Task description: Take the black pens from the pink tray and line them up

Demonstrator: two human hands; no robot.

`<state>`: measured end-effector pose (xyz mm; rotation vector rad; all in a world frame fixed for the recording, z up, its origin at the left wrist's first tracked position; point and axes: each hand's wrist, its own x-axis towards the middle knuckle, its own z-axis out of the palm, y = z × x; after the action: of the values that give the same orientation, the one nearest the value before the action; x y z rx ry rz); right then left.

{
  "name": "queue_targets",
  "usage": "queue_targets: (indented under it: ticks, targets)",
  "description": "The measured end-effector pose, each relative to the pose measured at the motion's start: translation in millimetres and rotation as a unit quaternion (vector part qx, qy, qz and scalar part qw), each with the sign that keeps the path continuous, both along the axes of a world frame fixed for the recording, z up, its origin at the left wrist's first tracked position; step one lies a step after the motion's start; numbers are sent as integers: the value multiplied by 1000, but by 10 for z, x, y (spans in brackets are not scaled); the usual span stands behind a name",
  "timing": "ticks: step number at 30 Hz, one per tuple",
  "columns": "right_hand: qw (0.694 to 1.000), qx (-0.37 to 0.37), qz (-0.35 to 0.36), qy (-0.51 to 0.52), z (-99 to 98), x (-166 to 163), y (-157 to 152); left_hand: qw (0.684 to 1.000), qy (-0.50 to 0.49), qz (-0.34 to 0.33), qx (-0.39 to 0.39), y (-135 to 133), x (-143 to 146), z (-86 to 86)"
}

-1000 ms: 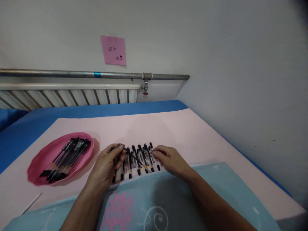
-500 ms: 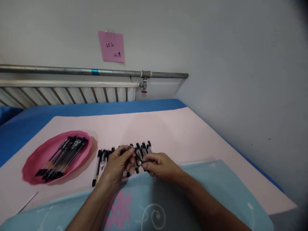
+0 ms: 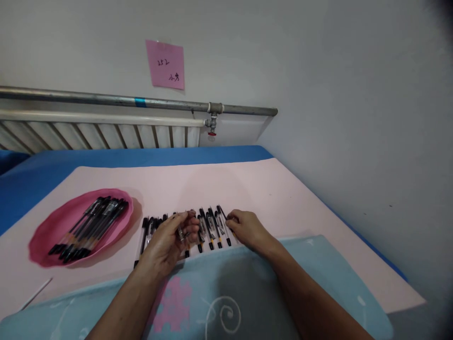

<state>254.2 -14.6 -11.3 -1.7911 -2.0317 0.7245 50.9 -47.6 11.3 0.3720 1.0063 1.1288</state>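
My left hand (image 3: 173, 236) is curled round a small clear pen part (image 3: 180, 233), its other end hidden in the palm. My right hand (image 3: 246, 229) pinches a thin dark pen refill (image 3: 222, 212) at the right end of a row of pens. Those clear-barrelled pens (image 3: 211, 230) with black caps and tips lie side by side on the pink sheet. Part of the row is covered by my left hand. A black-capped pen (image 3: 142, 241) lies at the row's left end, partly behind my left forearm.
A pink scalloped tray (image 3: 38, 245) at the left holds several black pens (image 3: 95, 226). A thin white stick (image 3: 37, 293) lies near the front left. Light blue patterned cloth (image 3: 311, 278) covers the near edge. A radiator (image 3: 116, 134) and metal pipe (image 3: 99, 97) run along the back wall.
My hands have come apart. The right has moved right and up with the refill, to the end of the row; the left stays nearly in place, its fingers turned more upward.
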Motion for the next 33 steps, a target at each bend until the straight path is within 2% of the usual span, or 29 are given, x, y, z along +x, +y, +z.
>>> queue_targets:
  ticks: [5, 9, 12, 16, 20, 24, 27, 30, 32, 33]
  targets:
    - [999, 32, 13, 10, 24, 1, -8, 997, -50, 15, -51, 9, 29, 43]
    - [991, 99, 8, 89, 108, -74, -69, 993, -103, 12, -58, 5, 64, 41]
    - [970, 170, 87, 147, 159, -219, -183, 990, -132, 2, -45, -16, 98, 33]
    - [940, 247, 194, 135, 172, -392, -324, 988, -151, -3, -32, -68, 140, 47]
    - [925, 284, 241, 78, 161, -465, -387, 986, -164, -25, -34, -88, 138, 75]
    - [921, 280, 266, 53, 162, -512, -418, 984, -179, 3, -22, -61, 118, 56]
    - [927, 277, 244, 71, 175, -471, -392, 985, -173, 7, -16, -48, 119, 29]
    - [962, 228, 121, 90, 188, -289, -301, 991, -131, 21, -9, -49, 112, 23]
    - [985, 160, 34, 51, 183, -124, -230, 996, -91, 17, -7, -48, 91, 27]
    - [992, 122, 16, 19, 174, -50, -201, 997, -74, 8, -5, -46, 77, 29]
